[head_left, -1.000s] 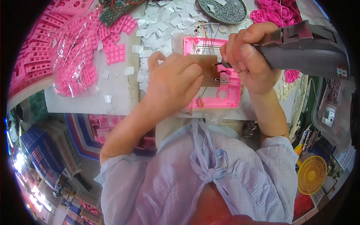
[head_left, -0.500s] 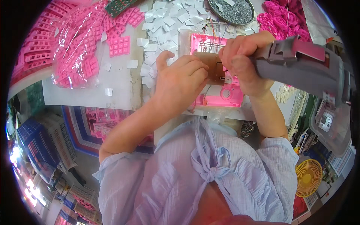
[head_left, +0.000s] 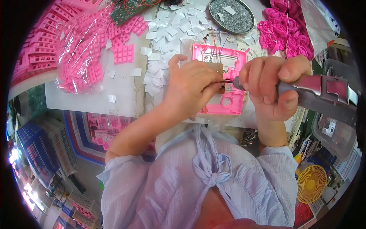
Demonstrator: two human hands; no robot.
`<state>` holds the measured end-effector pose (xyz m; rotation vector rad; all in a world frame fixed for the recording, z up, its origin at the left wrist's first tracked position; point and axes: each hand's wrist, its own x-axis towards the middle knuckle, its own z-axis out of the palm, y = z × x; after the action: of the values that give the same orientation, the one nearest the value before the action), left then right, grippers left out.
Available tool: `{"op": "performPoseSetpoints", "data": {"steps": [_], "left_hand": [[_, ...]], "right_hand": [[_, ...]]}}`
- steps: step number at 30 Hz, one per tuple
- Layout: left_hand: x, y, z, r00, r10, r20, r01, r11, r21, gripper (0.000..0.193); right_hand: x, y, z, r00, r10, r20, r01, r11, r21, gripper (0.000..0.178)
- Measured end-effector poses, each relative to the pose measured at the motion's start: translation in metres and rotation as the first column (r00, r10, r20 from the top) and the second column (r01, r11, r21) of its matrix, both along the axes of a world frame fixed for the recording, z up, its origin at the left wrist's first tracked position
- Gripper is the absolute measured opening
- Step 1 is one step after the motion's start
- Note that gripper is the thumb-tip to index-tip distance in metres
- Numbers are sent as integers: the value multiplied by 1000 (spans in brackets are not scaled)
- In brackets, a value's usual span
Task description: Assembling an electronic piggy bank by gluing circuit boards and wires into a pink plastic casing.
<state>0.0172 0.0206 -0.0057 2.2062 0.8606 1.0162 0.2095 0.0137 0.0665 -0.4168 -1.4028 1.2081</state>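
My right hand (head_left: 275, 86) is wrapped round a grey power screwdriver (head_left: 318, 95). The tool lies nearly level, and its dark bit points left. At the bit's tip, my left hand (head_left: 194, 86) has its thumb and forefinger pinched together; whatever lies between them is too small or hidden to name. Beneath these fingers is a brown circuit board (head_left: 216, 68), partly covered by the hand. It rests over a pink plastic casing (head_left: 238, 57) with a round opening near its lower edge. Thin coloured wires (head_left: 215, 47) rise from the casing's far side.
White square pieces (head_left: 167, 32) are scattered left of the casing. A round dish of small screws (head_left: 232, 17) stands beyond it. Pink keypads (head_left: 124, 54), partly bagged, lie at the left; green circuit boards (head_left: 126, 13) are behind them. Bundled pink cords (head_left: 286, 28) sit at the far right.
The screwdriver has swung down and right, off the board's right side, with its bit now at my left fingertips. My left thumb and forefinger have drawn together at the tip.
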Motion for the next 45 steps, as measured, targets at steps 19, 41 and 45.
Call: {"op": "performPoseSetpoints", "data": {"steps": [19,41,45], "left_hand": [[113,184,-31,883,148,-445,-11,955,295,18],[-36,-10,-9,999,-17,36,16,1000,24,23],[-37,-12,-12,999,25,34,-28,997,72,25]], "right_hand": [[-31,-24,-30,994,-108,-13,102,968,-230,29],[-25,0,2,989,138,57,-137,990,-15,33],[-33,0,-2,992,114,45,-113,993,-22,29]]}}
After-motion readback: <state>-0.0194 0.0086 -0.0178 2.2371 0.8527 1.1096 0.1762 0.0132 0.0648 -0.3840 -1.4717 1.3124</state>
